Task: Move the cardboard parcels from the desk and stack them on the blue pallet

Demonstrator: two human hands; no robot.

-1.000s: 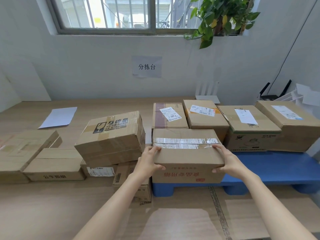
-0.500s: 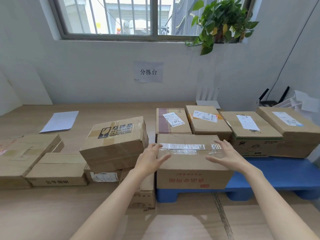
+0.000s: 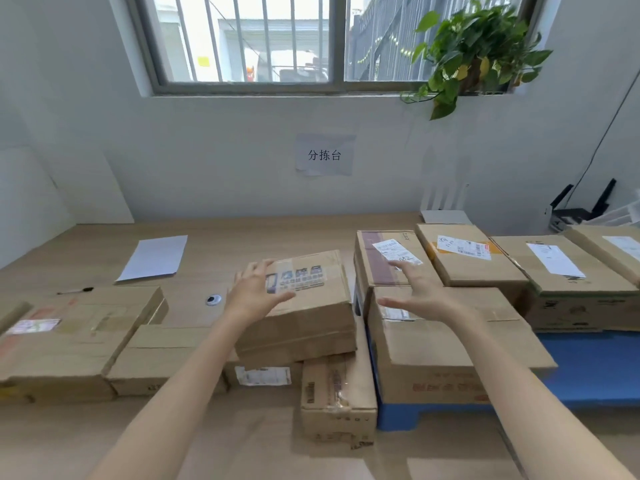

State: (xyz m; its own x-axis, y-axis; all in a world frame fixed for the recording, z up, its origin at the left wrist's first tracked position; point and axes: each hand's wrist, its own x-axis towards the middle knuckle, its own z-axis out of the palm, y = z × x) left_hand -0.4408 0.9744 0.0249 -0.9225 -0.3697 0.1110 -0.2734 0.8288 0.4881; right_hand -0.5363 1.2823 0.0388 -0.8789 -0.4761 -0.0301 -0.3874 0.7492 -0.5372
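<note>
Head view: the tilted parcel [image 3: 304, 317] lies just left of the blue pallet [image 3: 595, 368], propped askew on smaller parcels on the counter [image 3: 242, 244]. The left hand [image 3: 254, 294] is over its far-left corner, grip apart, fingers straight, holding nothing; I cannot tell whether it touches the cardboard. The right hand [image 3: 422, 289] hovers above the taped parcel [image 3: 450, 344] at the pallet's front-left corner, its grip also apart and empty. The likely trouble is the uneven perch. A one-sided pull could make the tilted parcel slide off its supports, or drag the narrow parcel [image 3: 337, 396] wedged against the pallet's left end. A forearm sweeping across could also nudge the taped parcel forward off the pallet.
</note>
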